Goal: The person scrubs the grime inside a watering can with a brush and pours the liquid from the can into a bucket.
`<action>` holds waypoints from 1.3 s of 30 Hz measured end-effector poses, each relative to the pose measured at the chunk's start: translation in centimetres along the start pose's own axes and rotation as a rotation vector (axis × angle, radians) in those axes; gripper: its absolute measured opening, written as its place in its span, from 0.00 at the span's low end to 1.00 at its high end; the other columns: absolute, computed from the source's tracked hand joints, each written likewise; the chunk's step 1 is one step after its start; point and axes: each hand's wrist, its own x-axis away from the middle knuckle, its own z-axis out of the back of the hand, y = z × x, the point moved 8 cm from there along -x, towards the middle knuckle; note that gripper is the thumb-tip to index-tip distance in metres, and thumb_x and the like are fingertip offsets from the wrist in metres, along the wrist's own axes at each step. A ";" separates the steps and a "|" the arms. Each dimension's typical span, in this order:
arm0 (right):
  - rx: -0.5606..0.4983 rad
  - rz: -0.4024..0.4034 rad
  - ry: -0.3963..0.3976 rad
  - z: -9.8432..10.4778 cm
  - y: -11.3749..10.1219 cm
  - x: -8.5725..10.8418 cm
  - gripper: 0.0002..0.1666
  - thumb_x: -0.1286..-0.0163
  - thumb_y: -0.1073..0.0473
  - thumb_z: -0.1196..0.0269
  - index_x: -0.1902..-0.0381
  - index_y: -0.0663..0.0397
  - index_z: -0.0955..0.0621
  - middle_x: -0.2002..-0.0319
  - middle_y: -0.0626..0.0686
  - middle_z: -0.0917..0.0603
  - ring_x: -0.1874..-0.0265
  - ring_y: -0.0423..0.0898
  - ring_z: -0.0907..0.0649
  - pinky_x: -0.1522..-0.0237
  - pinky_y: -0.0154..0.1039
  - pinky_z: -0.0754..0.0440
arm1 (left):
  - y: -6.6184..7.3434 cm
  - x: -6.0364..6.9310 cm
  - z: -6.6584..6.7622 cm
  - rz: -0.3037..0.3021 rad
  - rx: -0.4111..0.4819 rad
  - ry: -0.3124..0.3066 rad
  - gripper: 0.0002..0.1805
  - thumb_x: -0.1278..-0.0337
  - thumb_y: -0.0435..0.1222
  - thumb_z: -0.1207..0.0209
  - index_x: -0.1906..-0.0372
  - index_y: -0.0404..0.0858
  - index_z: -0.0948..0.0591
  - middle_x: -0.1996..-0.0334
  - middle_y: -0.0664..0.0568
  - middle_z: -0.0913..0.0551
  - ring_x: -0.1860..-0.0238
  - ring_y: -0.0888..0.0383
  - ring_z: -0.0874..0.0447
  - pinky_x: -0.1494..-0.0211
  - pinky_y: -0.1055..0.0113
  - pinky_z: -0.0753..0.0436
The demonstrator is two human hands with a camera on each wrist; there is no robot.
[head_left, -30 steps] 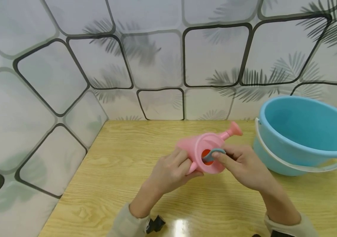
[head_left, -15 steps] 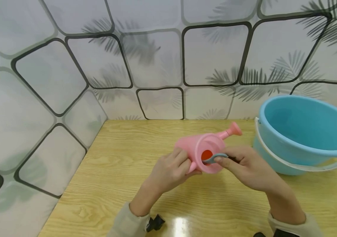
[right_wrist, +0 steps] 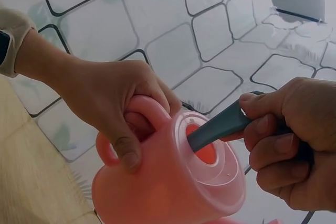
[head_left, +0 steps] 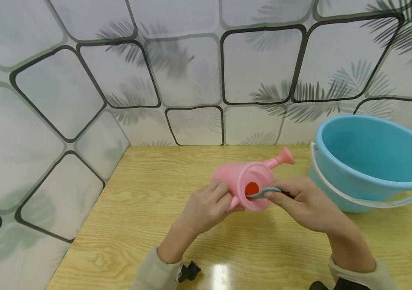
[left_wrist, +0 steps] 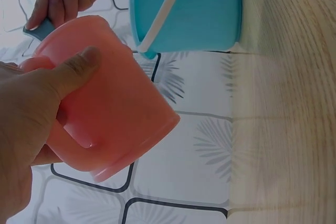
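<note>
A pink watering can [head_left: 227, 175] is tipped on its side above the table, its round top opening facing the person and its spout pointing to the upper right. My left hand [head_left: 206, 207] grips the can by its loop handle; in the left wrist view the thumb lies along the can's wall [left_wrist: 115, 87]. Between the thumb and fingers of my right hand [head_left: 303, 205] is a blue-grey handle [right_wrist: 223, 127] of a slim curved tool. The tool reaches through the can's opening, and its far end is hidden inside. Orange-red shows within the opening.
To the right stands a light blue bucket [head_left: 354, 187] with its white carrying handle [head_left: 372, 204] hanging down at the front. The wood-grain table [head_left: 137, 209] meets a patterned wall covering [head_left: 191, 72] at the back and left.
My right hand has shifted slightly right, and the tool lies flatter, showing more of the orange-red inside the opening. My left hand and the watering can stay nearly in place.
</note>
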 end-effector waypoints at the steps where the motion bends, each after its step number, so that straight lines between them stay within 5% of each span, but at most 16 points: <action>1: -0.003 -0.003 0.002 -0.2 0.1 -0.1 0.16 0.33 0.75 0.39 0.55 0.52 0.15 0.83 0.46 0.37 0.84 0.35 0.38 0.83 0.30 0.36 | 0.0 0.0 0.0 -0.002 -0.002 -0.002 0.24 0.28 0.49 0.46 0.80 0.41 0.32 0.78 0.54 0.31 0.77 0.60 0.36 0.78 0.78 0.36; 6: -0.023 0.001 -0.007 -0.9 0.5 -0.3 0.14 0.35 0.76 0.38 0.64 0.51 0.18 0.83 0.47 0.38 0.85 0.38 0.38 0.84 0.33 0.38 | 0.1 -0.1 0.1 -0.013 -0.007 0.000 0.24 0.27 0.48 0.48 0.80 0.41 0.32 0.78 0.54 0.30 0.77 0.60 0.35 0.77 0.78 0.35; 12: -0.036 -0.012 -0.030 -0.1 0.3 0.1 0.18 0.35 0.78 0.40 0.54 0.56 0.15 0.83 0.46 0.39 0.85 0.38 0.39 0.81 0.32 0.34 | -0.1 0.0 0.1 -0.005 0.009 0.018 0.24 0.27 0.48 0.47 0.80 0.41 0.32 0.78 0.54 0.31 0.77 0.61 0.36 0.77 0.79 0.37; 18: 0.002 0.003 -0.087 0.5 -0.3 0.5 0.20 0.37 0.81 0.39 0.62 0.49 0.18 0.81 0.44 0.37 0.82 0.34 0.37 0.81 0.32 0.33 | 0.1 0.0 0.0 -0.035 -0.019 -0.001 0.22 0.24 0.42 0.49 0.80 0.41 0.30 0.77 0.54 0.29 0.76 0.59 0.33 0.76 0.78 0.33; 22: 0.035 0.026 -0.162 -0.1 -0.7 0.7 0.21 0.37 0.78 0.38 0.54 0.50 0.17 0.77 0.39 0.33 0.79 0.31 0.32 0.76 0.29 0.28 | 0.7 -0.1 -0.2 -0.075 -0.020 -0.024 0.21 0.24 0.41 0.50 0.79 0.41 0.28 0.76 0.54 0.27 0.75 0.59 0.31 0.73 0.76 0.29; 30: 0.233 0.098 -0.163 -1.1 -0.9 0.6 0.15 0.37 0.71 0.34 0.56 0.50 0.17 0.75 0.38 0.26 0.73 0.30 0.27 0.66 0.24 0.25 | 1.2 0.0 -0.7 -0.094 -0.001 -0.038 0.21 0.23 0.41 0.51 0.79 0.41 0.27 0.75 0.54 0.27 0.75 0.60 0.30 0.72 0.77 0.27; 36: 0.464 0.078 -0.062 -1.5 -1.4 0.3 0.03 0.28 0.60 0.38 0.61 0.46 0.18 0.68 0.38 0.21 0.71 0.30 0.27 0.63 0.22 0.25 | 0.6 0.2 -0.8 -0.056 -0.012 -0.055 0.22 0.24 0.43 0.51 0.78 0.40 0.27 0.75 0.53 0.26 0.74 0.59 0.29 0.71 0.77 0.27; 39: 0.537 0.103 -0.002 -1.3 -2.0 0.2 0.10 0.23 0.52 0.45 0.59 0.46 0.18 0.66 0.39 0.18 0.73 0.30 0.28 0.68 0.23 0.27 | 0.1 0.1 -0.7 -0.038 -0.018 -0.057 0.22 0.24 0.43 0.50 0.79 0.40 0.27 0.75 0.53 0.26 0.74 0.59 0.30 0.72 0.77 0.28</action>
